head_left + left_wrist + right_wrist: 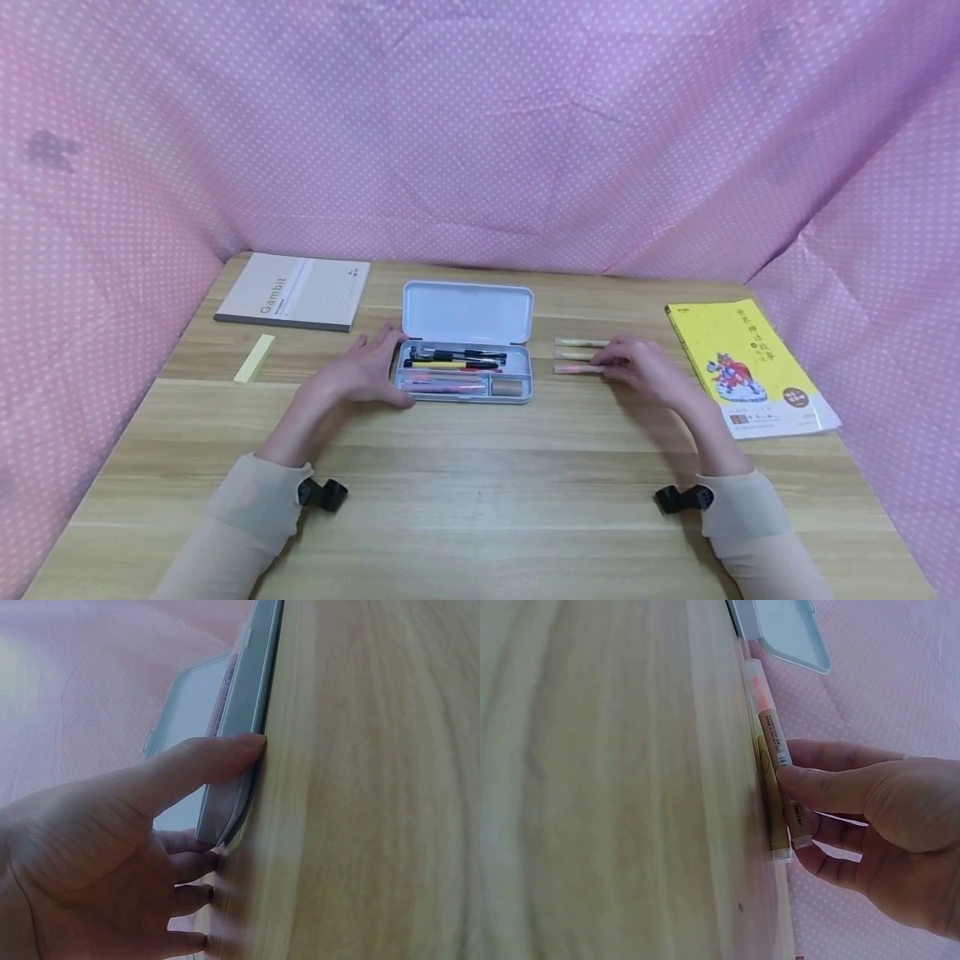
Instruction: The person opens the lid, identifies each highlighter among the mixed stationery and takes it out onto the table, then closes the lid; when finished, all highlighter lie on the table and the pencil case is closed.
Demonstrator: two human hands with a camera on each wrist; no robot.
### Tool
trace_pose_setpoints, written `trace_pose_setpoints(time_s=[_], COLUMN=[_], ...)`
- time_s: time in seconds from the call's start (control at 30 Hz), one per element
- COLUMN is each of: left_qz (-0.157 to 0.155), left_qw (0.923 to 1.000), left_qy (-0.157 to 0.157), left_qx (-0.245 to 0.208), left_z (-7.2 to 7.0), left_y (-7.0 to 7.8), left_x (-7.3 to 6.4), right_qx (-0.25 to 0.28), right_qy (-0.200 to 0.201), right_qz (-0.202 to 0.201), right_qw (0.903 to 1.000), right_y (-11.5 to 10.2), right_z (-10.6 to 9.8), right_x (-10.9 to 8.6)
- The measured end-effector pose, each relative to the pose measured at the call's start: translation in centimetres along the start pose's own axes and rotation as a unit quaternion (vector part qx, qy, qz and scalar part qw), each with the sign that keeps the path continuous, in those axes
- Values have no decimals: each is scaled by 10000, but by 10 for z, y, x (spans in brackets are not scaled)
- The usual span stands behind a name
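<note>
An open pale blue pencil case [512,398] lies mid-table, its lid [467,310] tilted back. Inside are several pens, a yellow-and-black one [450,364] among them, and a small tan block [507,388]. My left hand [360,371] holds the case by its left end; the thumb [225,754] presses its front wall and the fingers reach round the end. To the right of the case, my right hand [641,365] pinches a pink highlighter [776,731] between thumb and fingers. Beside it lie two more highlighters, a yellowish one [581,342] farthest back.
A grey-white notebook [300,287] is at the back left, with a pale yellow strip [253,358] in front of it. At the right lies a yellow book [738,358]. Pink dotted cloth [480,150] hangs round the back and sides of the wooden table [480,500].
</note>
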State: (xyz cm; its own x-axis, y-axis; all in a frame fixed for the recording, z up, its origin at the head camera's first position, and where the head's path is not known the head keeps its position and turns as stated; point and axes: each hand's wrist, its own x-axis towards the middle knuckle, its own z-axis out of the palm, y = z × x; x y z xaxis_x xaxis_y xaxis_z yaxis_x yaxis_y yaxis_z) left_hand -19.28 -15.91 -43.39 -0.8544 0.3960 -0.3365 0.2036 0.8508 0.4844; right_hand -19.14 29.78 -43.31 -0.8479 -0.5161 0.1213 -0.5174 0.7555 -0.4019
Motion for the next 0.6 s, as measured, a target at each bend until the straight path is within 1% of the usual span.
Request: trace_pose_setpoints(time_s=[0.17, 0.3, 0.6], left_qz=[60, 32, 99], left_qw=[10000, 10000, 9999], left_qy=[53, 22, 29], left_qx=[-35, -33, -33], left_z=[1, 0, -1], left_y=[-1, 0, 2], left_x=[2, 2, 0], right_qx=[-27, -81, -222], right_qy=[-18, -16, 12], right_qz=[1, -14, -11], right_qw=[10000, 10000, 9998], right_y=[1, 1, 0], right_z=[0, 1, 1], right_x=[-1, -1, 0])
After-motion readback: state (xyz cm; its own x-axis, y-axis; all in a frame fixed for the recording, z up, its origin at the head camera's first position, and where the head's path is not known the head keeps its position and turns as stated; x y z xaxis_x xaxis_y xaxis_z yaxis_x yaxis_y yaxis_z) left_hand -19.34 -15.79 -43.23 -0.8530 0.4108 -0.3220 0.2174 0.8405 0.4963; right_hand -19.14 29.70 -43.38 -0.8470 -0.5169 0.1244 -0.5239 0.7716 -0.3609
